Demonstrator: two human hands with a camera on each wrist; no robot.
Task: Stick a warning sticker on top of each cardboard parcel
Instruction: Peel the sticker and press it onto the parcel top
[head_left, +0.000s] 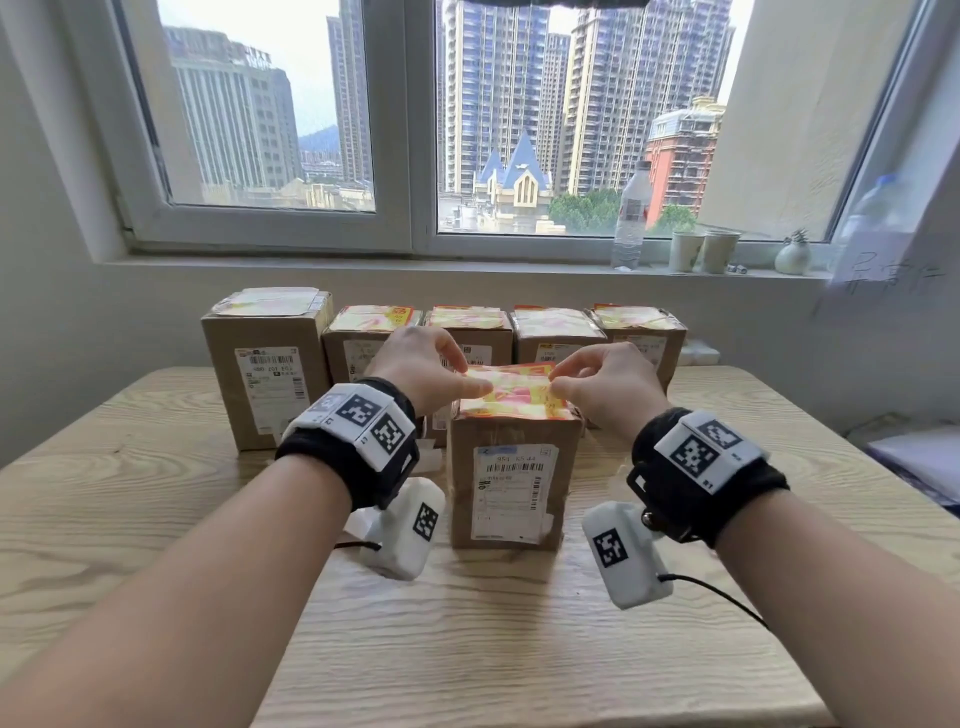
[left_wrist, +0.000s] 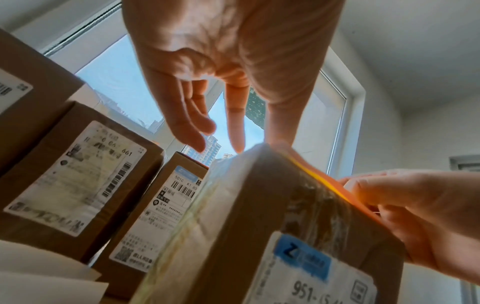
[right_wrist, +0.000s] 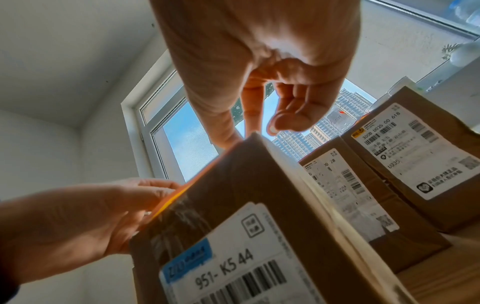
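Observation:
A brown cardboard parcel (head_left: 514, 483) with a white shipping label stands at the middle of the wooden table. A yellow, red and pink warning sticker (head_left: 511, 389) lies across its top. My left hand (head_left: 475, 382) pinches the sticker's left edge between thumb and forefinger. My right hand (head_left: 561, 385) pinches its right edge the same way. The sticker's orange edge (left_wrist: 319, 174) shows over the parcel's top rim in the left wrist view, and again as an orange edge (right_wrist: 171, 199) in the right wrist view. Behind stands a row of several parcels (head_left: 270, 364), each with a sticker on top.
The table (head_left: 156, 519) runs back to the wall under a window. A water bottle (head_left: 631, 218), two paper cups (head_left: 704, 252) and a small vase (head_left: 794, 254) stand on the sill. White backing sheets (left_wrist: 39, 273) lie left of the front parcel. Papers (head_left: 924, 462) lie off the table's right side.

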